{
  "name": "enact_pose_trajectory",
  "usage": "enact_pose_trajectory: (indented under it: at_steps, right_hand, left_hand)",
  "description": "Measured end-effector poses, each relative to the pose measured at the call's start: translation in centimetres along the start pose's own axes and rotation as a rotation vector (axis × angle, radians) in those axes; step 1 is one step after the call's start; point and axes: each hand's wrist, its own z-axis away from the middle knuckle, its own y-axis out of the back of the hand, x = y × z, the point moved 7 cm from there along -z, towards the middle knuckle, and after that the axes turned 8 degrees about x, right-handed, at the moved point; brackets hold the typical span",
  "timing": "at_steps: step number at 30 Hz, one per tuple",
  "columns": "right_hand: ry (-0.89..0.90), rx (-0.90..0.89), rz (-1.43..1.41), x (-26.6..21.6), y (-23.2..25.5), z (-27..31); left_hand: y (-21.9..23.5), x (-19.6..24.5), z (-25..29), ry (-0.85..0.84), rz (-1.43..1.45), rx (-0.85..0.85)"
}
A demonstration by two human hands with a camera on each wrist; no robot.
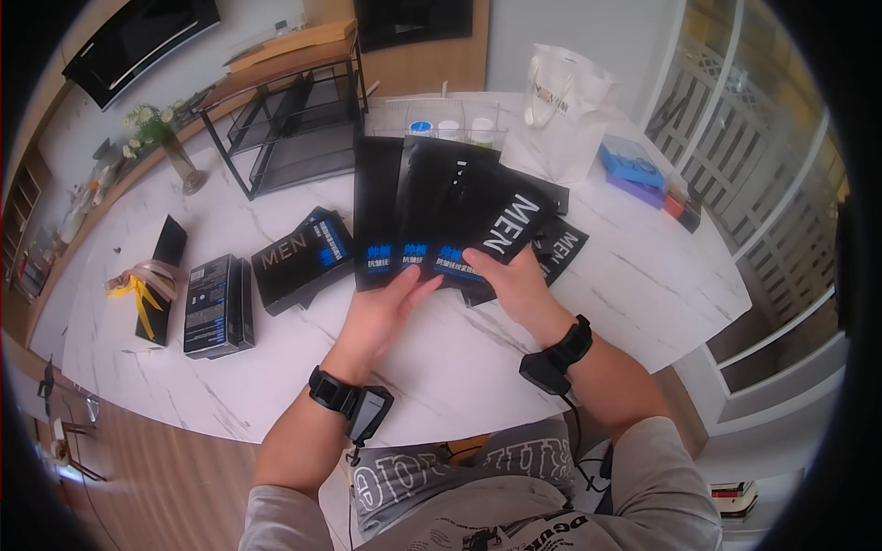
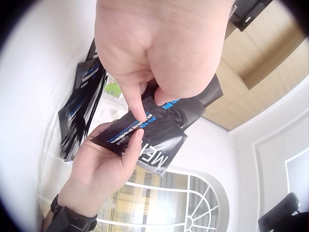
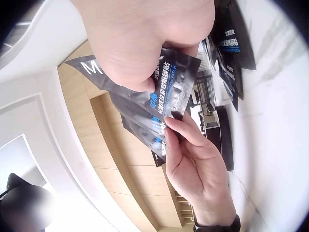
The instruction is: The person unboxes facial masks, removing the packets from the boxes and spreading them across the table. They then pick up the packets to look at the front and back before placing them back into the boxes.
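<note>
Several flat black eye patch sachets (image 1: 439, 197) with blue and white print are spread like a fan, raised over the table between both hands. My left hand (image 1: 378, 317) pinches their lower edges, its thumb showing in front. On the right, my right hand (image 1: 525, 296) grips the rightmost sachet, marked "MEN", with its thumb across the printed face and its fingers behind. The right wrist view shows the left fingertips at the corners of the overlapping sachets (image 3: 145, 113). More black sachets (image 1: 562, 246) lie on the table beyond the right hand, partly covered by the fan.
Black boxes (image 1: 299, 260) marked "MEN" lie left of the hands, beside another black box (image 1: 219, 308) and a ribboned gift box (image 1: 138, 308). Behind stand a mesh rack (image 1: 294, 138), a clear bin (image 1: 390, 118) with bottles, a white paper bag (image 1: 565, 119) and a blue box (image 1: 634, 161).
</note>
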Motion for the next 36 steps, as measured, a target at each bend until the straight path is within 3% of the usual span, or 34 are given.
enact_pose_trajectory:
  at_steps: [24,36]
  right_hand:
    - [0.037,-0.018,0.031,-0.26,-0.03,-0.13]
    - [-0.038,-0.007,0.029,0.17,0.09,0.02]
  left_hand:
    - [0.32,-0.15,-0.09,-0.002,0.014,0.04]
    - [-0.19,0.22,0.16,-0.017,-0.003,0.019]
